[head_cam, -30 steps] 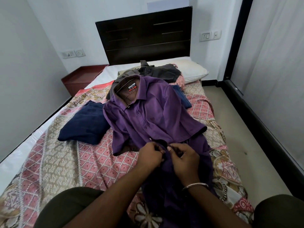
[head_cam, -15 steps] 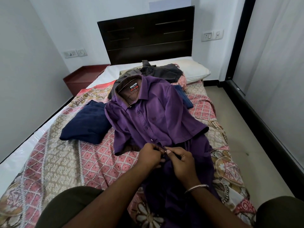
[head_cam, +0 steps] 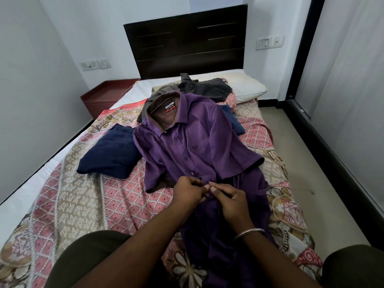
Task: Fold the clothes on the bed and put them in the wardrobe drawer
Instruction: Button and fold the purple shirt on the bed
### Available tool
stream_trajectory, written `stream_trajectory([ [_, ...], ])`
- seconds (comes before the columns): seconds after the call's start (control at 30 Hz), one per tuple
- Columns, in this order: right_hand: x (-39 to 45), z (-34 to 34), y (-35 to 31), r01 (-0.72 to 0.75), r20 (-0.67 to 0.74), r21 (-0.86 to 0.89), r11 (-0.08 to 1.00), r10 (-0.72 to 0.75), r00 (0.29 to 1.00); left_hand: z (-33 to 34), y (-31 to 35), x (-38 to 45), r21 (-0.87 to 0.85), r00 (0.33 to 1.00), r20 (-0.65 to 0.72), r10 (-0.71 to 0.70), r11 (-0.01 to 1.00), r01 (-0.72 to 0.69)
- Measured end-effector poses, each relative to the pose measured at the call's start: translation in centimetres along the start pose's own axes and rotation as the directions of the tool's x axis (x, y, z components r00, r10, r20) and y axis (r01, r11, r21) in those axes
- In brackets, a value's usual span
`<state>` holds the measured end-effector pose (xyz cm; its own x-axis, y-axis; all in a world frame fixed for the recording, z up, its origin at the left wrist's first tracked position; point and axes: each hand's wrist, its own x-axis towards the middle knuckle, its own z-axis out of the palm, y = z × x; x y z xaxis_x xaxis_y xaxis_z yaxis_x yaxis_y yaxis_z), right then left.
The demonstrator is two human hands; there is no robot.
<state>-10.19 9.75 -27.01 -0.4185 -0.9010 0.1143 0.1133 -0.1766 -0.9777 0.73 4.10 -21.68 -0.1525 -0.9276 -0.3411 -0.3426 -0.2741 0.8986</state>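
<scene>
A purple shirt point(head_cam: 193, 146) lies face up along the bed point(head_cam: 83, 196), collar toward the headboard, its lower part running down between my arms. My left hand point(head_cam: 188, 191) and my right hand point(head_cam: 232, 201) meet at the shirt's front placket, fingertips pinching the cloth close together. A folded navy garment point(head_cam: 110, 156) rests to the shirt's left. Grey clothes point(head_cam: 205, 88) lie heaped behind the collar, with a blue piece point(head_cam: 233, 120) beside the shirt's right shoulder. The wardrobe drawer is out of view.
A white pillow point(head_cam: 245, 87) lies under the dark headboard point(head_cam: 187, 40). A red bedside table point(head_cam: 104, 96) stands at the far left corner. Bare floor point(head_cam: 301, 163) runs along the bed's right side, bounded by a curtained wall.
Both hands stay at the placket, with the fingertips drawn slightly closer together. The view has shifted a little; the clothes on the bed have not moved.
</scene>
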Motion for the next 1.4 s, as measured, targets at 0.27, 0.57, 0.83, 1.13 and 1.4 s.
stream_trajectory([
  [0.27, -0.1, 0.1, -0.3, -0.075, -0.007, 0.034, 0.997, 0.076, 0.997, 0.3, 0.5, -0.1, 0.105, 0.999, -0.015, 0.046, 0.994, -0.044],
  [0.57, -0.2, 0.0, -0.7, -0.098, -0.005, -0.043, 0.994, 0.098, 0.995, 0.0, 1.0, -0.5, 0.213, 0.998, 0.052, 0.017, 0.977, -0.028],
  [0.83, -0.7, -0.9, -1.0, -0.158, 0.1, -0.373, 0.914, 0.209, 0.973, -0.3, 1.7, -1.9, 0.303, 0.941, 0.203, -0.271, 0.931, 0.203],
  [1.13, -0.5, -2.0, -2.7, -0.206, 0.21, -0.698, 0.686, 0.471, 0.857, -0.4, 2.3, -3.5, 0.546, 0.838, 0.276, -0.471, 0.794, 0.267],
  [1.4, -0.6, -0.4, -4.6, 0.216, 0.097, -0.755, 0.619, -0.22, 0.971, -2.4, 2.1, -1.0, 0.538, 0.998, -0.05, 0.03, 0.843, 0.002],
])
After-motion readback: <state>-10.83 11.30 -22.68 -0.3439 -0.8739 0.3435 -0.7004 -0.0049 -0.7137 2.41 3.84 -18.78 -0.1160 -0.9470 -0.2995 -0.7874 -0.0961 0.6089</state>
